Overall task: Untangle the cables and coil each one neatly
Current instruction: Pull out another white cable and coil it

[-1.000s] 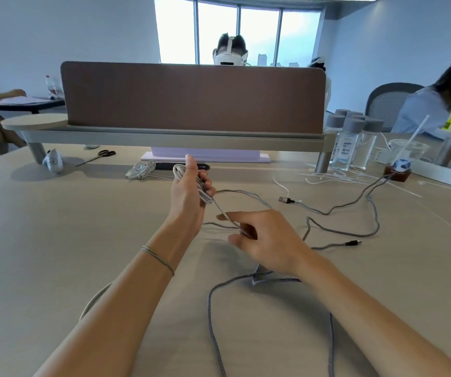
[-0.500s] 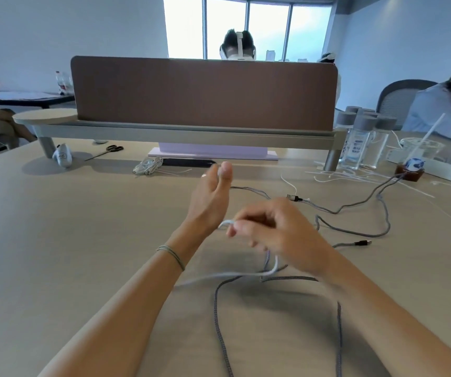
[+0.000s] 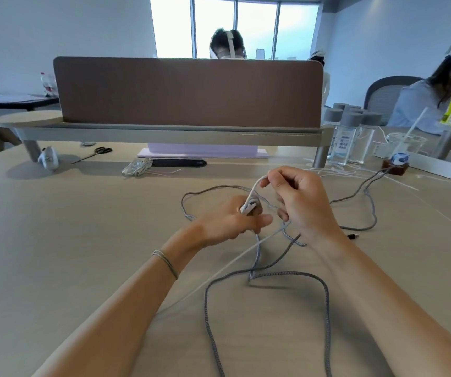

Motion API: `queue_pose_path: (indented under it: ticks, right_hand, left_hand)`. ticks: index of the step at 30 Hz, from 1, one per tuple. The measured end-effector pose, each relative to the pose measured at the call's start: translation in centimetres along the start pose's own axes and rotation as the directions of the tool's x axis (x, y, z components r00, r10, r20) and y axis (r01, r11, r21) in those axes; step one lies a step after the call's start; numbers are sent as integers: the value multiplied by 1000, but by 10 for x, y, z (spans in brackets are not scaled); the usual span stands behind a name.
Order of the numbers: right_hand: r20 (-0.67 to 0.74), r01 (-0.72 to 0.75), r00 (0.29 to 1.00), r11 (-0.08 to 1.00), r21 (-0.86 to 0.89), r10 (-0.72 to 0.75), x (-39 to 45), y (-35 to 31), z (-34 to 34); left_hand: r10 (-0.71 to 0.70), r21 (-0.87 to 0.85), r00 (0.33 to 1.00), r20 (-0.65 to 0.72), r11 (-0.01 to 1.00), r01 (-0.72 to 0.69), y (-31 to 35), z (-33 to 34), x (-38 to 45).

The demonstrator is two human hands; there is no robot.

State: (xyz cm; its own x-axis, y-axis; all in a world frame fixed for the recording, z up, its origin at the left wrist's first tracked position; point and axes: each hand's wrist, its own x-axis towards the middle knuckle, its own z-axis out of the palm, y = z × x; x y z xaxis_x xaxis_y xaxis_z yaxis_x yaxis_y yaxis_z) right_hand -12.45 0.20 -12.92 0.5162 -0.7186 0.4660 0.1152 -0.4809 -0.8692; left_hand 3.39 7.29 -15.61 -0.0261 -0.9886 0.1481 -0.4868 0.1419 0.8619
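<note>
A: So, what has changed in the last second?

B: The left hand (image 3: 232, 221) has dropped from up in the air to just above the worktop (image 3: 69, 240). The right hand (image 3: 298, 202) has come up and over it, carrying a turn of the white cable (image 3: 254, 190) across the left fingers.

A: And each grip?

B: The left grip is wrapped by the white loops at the fingers, thumb out to the right. The right grip pinches the white cable at the top of its arc, fingers curled.

A: What does that mean for the job?

B: I judge that another wrap is going on, so the white coil is growing. A long white tail runs near and left past the left forearm, so it is not finished.

A: The other cable?

B: The grey cable (image 3: 325, 295), braided, lies loose on the worktop in wide loops under and near both hands. It crosses itself just below them and trails far right towards a small brown stand (image 3: 394, 168). It looks uncoiled. Whether the white tail is free of it, I cannot tell.
</note>
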Motion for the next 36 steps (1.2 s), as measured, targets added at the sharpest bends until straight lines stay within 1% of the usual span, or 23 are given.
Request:
queue_pose_path:
  ticks: [2,4,6,8,10,12,13,15,17,20,22,23,24,26,27,28,29,30,31,32,34,35,36]
  right_hand:
    - [-47,25,998,994,-109,-30,3,5,-3]
    - [-66,61,995,964,-259,-81,5,10,-4]
    - [-38,89,993,920,-383,-112,5,13,1]
    - [4,78,997,917,-392,-83,6,15,7]
    - [14,-26,999,957,-290,31,10,17,8]
    - [56,-217,974,974,-68,221,16,21,2]
    - [92,-304,950,952,46,299,19,24,-2]
    - [145,-418,907,890,184,396,25,30,-6]
    - [144,-459,887,867,193,438,33,33,-5]
    - [108,-404,910,915,1,401,45,28,4]
    - [133,-343,925,933,-106,355,55,20,13]
    - [140,-333,928,936,-112,346,61,16,18]
    - [151,-345,924,936,-74,353,65,13,24]
    - [223,-439,887,887,142,403,73,10,34]
    - [293,-505,855,816,283,428,73,10,39]
    - [366,-561,823,726,398,435,73,11,44]
    - [424,-600,796,655,459,432,71,15,47]
    - [455,-620,779,642,451,432,70,16,50]
    - [447,-618,775,682,392,446,69,18,52]
    - [403,-579,795,763,286,453,69,19,52]
    - [260,-369,892,928,-54,370,72,17,49]
    - [178,-191,952,937,-292,249,75,17,47]
    - [123,4,990,840,-542,75,78,19,44]
  left_hand:
    - [4,-199,999,38,980,4,5,-2,-2]
    - [-11,-457,1000,24,889,21,9,-6,-4]
    - [-51,-604,998,-24,796,26,9,-7,-3]
    - [-100,-697,994,-48,716,39,11,-5,-1]
    - [-149,-764,988,-47,642,60,15,-4,3]
    - [-208,-796,976,-64,601,76,21,-6,10]
    - [-235,-808,968,-83,585,73,26,-8,15]
    - [-297,-825,945,-139,562,55,34,-11,22]
    - [-339,-822,921,-191,568,39,38,-13,30]
    - [-339,-760,891,-304,650,-12,41,-16,43]
    - [-330,-747,853,-404,657,-99,45,-19,50]
    - [-327,-766,838,-438,624,-157,47,-23,54]
    - [-323,-801,832,-452,556,-220,49,-29,57]
    - [-311,-873,842,-441,367,-322,53,-48,64]
    - [-301,-887,847,-438,295,-354,54,-58,66]
    - [-295,-890,846,-444,253,-379,55,-67,66]
    - [-294,-887,841,-454,239,-395,54,-74,66]
    - [-298,-876,829,-473,262,-406,52,-79,64]
    - [-306,-857,810,-499,314,-409,48,-82,63]
    - [-319,-831,787,-528,384,-401,42,-81,61]
    - [-342,-778,739,-581,499,-381,32,-80,58]
    - [-355,-763,719,-598,527,-375,28,-80,58]
    - [-372,-761,708,-600,536,-364,25,-80,58]
